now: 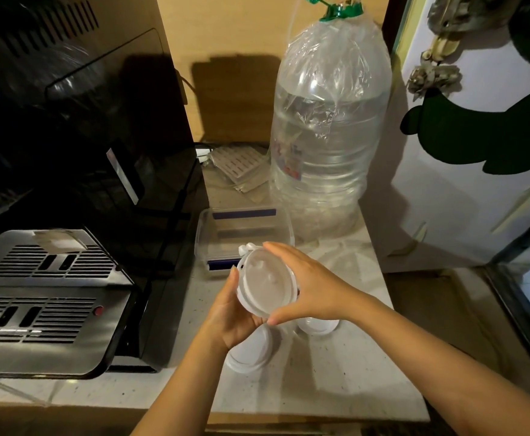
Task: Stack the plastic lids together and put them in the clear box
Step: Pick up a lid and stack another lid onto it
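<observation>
Fingers (276,247) of both hands close around a tilted stack of round translucent plastic lids (265,283) above the pale counter (336,372), just before the clear rectangular box (284,226); two loose lids (251,350) probably need adding first.

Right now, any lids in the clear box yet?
No. The clear box looks empty; both hands hold the lid stack in front of it, with two lids on the counter.
</observation>
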`<state>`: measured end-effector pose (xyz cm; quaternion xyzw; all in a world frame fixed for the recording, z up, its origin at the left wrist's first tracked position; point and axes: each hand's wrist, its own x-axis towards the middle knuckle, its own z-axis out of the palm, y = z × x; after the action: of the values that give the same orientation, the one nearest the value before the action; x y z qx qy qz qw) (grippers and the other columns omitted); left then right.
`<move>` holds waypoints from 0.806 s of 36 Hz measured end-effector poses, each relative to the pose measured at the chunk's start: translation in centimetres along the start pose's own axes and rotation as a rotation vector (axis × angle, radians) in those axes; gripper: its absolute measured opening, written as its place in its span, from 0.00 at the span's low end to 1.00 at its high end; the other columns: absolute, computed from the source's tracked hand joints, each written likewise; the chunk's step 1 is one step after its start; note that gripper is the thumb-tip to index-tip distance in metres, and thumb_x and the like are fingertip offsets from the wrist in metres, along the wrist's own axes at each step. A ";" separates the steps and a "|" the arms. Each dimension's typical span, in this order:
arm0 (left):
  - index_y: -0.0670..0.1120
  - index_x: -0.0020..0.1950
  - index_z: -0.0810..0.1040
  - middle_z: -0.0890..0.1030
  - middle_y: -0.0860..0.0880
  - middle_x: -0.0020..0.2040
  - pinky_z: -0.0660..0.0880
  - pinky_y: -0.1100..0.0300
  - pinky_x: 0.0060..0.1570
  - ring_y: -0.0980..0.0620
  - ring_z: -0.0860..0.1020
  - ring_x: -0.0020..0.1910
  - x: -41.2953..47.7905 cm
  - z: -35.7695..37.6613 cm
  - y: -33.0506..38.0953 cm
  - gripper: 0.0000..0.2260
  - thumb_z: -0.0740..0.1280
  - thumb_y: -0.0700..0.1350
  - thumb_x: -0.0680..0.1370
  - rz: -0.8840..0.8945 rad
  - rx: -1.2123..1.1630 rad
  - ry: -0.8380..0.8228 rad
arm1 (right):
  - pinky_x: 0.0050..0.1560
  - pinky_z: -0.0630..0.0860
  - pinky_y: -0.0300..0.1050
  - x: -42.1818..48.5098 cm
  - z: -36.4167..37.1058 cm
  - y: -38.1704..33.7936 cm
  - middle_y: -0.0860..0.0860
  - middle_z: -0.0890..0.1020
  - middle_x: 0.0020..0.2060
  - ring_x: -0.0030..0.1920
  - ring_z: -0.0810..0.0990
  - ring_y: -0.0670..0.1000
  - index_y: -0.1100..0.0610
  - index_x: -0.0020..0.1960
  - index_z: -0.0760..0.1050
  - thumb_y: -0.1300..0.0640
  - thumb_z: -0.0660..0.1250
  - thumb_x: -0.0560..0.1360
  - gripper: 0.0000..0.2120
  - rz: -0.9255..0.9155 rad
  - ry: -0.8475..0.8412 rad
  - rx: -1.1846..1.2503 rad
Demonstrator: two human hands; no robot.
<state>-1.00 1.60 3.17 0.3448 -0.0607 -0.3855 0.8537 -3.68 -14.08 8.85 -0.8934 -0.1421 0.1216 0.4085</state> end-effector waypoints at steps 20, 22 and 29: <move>0.46 0.51 0.76 0.85 0.44 0.40 0.80 0.56 0.28 0.45 0.83 0.39 0.8 -0.1 0.5 0.37 0.80 0.59 0.47 -0.017 0.118 0.057 | 0.73 0.58 0.49 1.6 -0.1 1.2 0.41 0.46 0.75 0.74 0.45 0.45 0.44 0.74 0.42 0.49 0.77 0.64 0.53 -0.028 -0.128 -0.081; 0.46 0.53 0.76 0.85 0.44 0.43 0.80 0.55 0.32 0.45 0.83 0.42 0.9 -0.7 0.3 0.38 0.80 0.60 0.47 -0.028 0.166 0.091 | 0.73 0.52 0.43 1.4 -0.4 1.7 0.41 0.46 0.75 0.74 0.44 0.43 0.44 0.74 0.42 0.49 0.77 0.63 0.53 -0.004 -0.132 -0.082; 0.46 0.55 0.75 0.84 0.43 0.48 0.81 0.51 0.43 0.44 0.81 0.49 1.0 -2.9 -0.9 0.42 0.80 0.60 0.45 -0.070 0.139 0.238 | 0.71 0.53 0.44 -0.4 -1.1 5.0 0.46 0.47 0.76 0.75 0.46 0.48 0.49 0.74 0.41 0.47 0.75 0.65 0.53 0.216 -0.051 -0.189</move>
<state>0.21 2.09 0.28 0.4482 0.0267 -0.3664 0.8150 -2.90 -18.10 5.71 -0.9346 -0.0663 0.1734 0.3035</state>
